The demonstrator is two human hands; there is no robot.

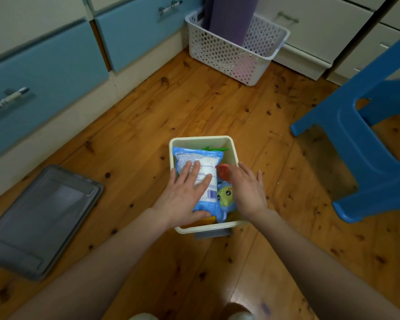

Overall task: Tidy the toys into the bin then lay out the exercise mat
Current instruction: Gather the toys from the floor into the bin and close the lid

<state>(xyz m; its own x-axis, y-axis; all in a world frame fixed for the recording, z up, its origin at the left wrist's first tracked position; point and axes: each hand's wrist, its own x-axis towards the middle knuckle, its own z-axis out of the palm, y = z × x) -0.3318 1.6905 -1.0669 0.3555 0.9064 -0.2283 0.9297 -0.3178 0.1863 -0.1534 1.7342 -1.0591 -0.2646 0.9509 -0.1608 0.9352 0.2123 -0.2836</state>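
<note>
A grey lid [44, 218] lies on the floor. The left hand [185, 192] presses flat, fingers straight, on a blue packet [198, 155] in the cream bin [201, 142], beside a plush toy [226, 195]. The right hand [247, 188] hovers spread over the bin's right rim, empty. Tidying looks nearly done, but the purple mat [231, 17] stands rolled in the white basket [217, 54], not yet laid out.

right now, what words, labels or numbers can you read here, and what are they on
Packet in the bin: lines of small print, too blurred to read.
Barcode on the packet: digits too small to read.
Drawer handle: dark marks, too blurred to read.
No other text shows.
</note>
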